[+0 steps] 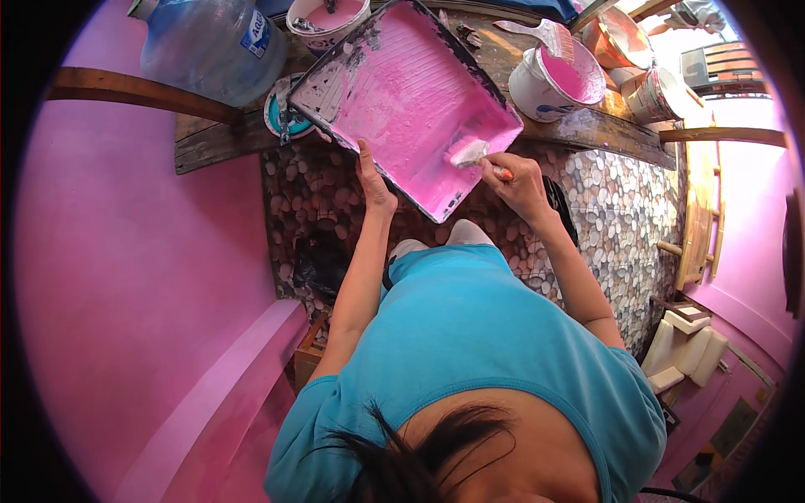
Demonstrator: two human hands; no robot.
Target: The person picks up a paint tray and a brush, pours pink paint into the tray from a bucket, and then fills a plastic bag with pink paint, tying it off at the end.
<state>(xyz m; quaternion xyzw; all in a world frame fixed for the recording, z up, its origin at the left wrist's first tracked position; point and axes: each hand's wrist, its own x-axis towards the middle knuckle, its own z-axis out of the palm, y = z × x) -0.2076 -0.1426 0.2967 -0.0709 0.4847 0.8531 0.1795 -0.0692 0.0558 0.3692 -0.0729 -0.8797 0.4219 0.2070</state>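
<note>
The paint tray (466, 65) sat askew across the front edge of the wooden table (210, 138), its nearest corner jutting past that edge above the floor; whether its far end rested on the planks or on something else could not be told. The left hand (377, 189) gripped the tray's left rim, thumb uppermost, with the fingers beneath mostly hidden. The right hand (518, 186) was closed around the handle of a paintbrush (470, 152), whose pink-loaded bristles lay against the tray near its right-hand corner. A white bucket (537, 90) of pink paint stood by the table's front edge, right of the tray, with a wider brush (547, 35) across its rim. The tray looked light and fairly stiff, probably plastic, though the wet pink paint inside would likely have made it slippery and apt to spill if tipped; its drier outer rim seemed the safest hold, ideally with fingers spread underneath. The paintbrush appeared light, its wet bristles soft and its handle firm, best pinched close behind the bristles.
</note>
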